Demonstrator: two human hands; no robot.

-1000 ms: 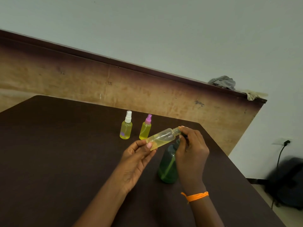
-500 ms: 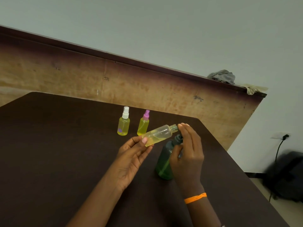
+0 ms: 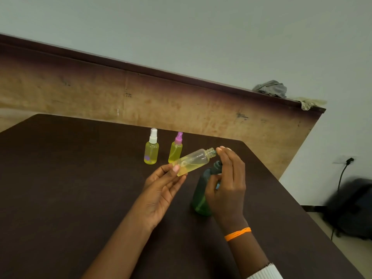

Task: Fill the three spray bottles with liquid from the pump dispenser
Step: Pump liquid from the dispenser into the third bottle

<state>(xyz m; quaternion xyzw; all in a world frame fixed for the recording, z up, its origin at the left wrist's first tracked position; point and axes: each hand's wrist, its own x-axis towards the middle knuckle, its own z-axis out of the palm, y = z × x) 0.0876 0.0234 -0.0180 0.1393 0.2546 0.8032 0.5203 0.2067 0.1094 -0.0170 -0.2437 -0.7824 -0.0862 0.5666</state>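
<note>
Since the earlier frames the uncapped bottle has swung slightly: its open threaded neck now sits clear, with the right hand fingertips just beside the mouth instead of over it. Left hand pinches the bottle's base between thumb and fingers, holding it tilted, neck up and to the right, above the desk. Bottle is partly filled with yellow liquid pooled toward the low end. Right hand fingers are loosely curled and upright; cannot tell whether they grip anything. Behind that hand stands the green pump dispenser, upright on the desk, its dark top just below the bottle's neck. Further back, two capped spray bottles stand side by side, both holding yellow liquid: one with a white sprayer, one with a pink sprayer. Orange band on the right wrist. Wooden panel runs behind the desk, with cloth bunched on its top edge.
</note>
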